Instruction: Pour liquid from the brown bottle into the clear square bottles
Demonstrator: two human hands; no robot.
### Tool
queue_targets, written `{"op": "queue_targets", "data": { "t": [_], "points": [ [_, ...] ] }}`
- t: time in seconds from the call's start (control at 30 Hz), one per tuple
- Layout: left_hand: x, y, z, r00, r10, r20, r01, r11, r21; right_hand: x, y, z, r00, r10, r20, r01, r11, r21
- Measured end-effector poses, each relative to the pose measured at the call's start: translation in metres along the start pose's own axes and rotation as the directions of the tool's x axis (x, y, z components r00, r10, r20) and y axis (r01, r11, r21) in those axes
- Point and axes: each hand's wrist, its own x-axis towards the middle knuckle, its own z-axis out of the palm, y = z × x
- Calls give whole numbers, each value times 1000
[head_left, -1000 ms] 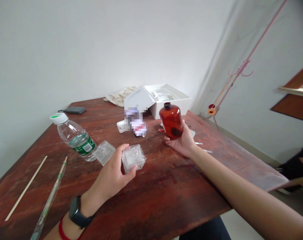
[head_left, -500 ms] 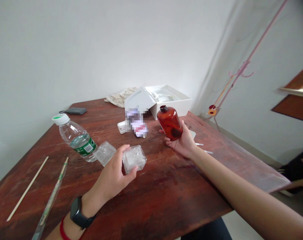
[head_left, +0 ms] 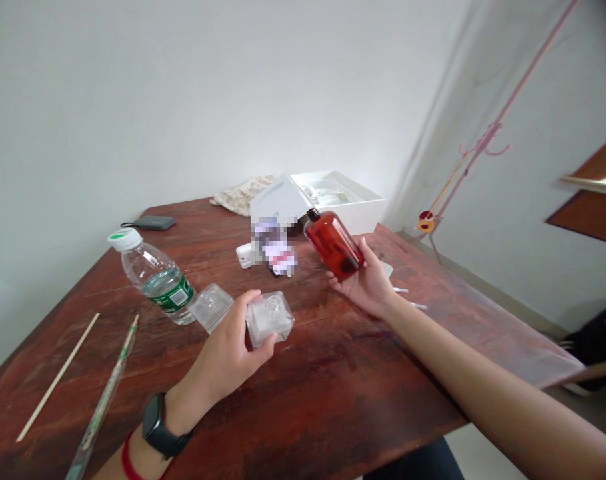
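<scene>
Amber bottle (head_left: 333,243) is gripped in the right hand (head_left: 367,287), lifted off the table (head_left: 333,380); the fingers are wrapped round its lower body, and it is tilted so that its black cap points up and across toward the left hand's side. The left hand (head_left: 227,350) is clamped on a square glass bottle (head_left: 269,320), which stands on the table, thumb on the near face and fingers over the far side. A black watch (head_left: 157,427) and a red band (head_left: 127,460) are worn on the left wrist. Just left of the left hand a second glass bottle (head_left: 211,307) is seen, touching or nearly touching a plastic water bottle (head_left: 155,277) with a green label. Further left of that hand a thin wooden stick (head_left: 57,377) and a wrapped rod (head_left: 107,393) are laid on the table. Beyond the right hand an open white box (head_left: 353,200) is set, well apart from both hands
</scene>
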Motion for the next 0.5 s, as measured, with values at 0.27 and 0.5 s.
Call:
{"op": "queue_targets", "data": {
  "t": [0.27, 0.5],
  "points": [
    [0, -2, 2, 1000, 0, -11, 1, 1000, 9, -9, 1, 4, 991, 19, 133, -6, 996, -95],
    [0, -1, 1, 1000, 5, -7, -5, 1000, 9, -14, 4, 5, 975, 38, 220, 3, 983, -184]
  ]
}}
